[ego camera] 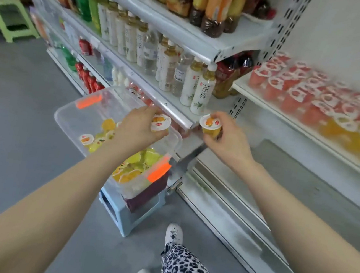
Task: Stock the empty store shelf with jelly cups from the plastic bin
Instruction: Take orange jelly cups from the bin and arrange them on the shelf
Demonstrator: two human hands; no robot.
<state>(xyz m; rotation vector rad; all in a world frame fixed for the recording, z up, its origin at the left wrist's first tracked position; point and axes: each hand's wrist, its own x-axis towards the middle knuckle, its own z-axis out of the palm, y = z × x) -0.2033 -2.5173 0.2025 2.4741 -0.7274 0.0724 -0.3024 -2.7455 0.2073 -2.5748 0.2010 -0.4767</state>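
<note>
The white metal store shelf on my right carries rows of red and orange jelly cups. A clear plastic bin with orange latches sits on a pale blue plastic stool, with yellow jelly cups loose inside. Above the bin, my left hand pinches a white-lidded orange jelly cup in its fingers. My right hand curls its fingers round a second orange jelly cup, near the shelf's left end.

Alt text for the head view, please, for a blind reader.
Each hand holds an orange jelly cup: left hand over the clear plastic bin, right hand by the bottle shelf. The bin is stacked on a blue stool; red and orange cups fill a shelf at right.
</note>
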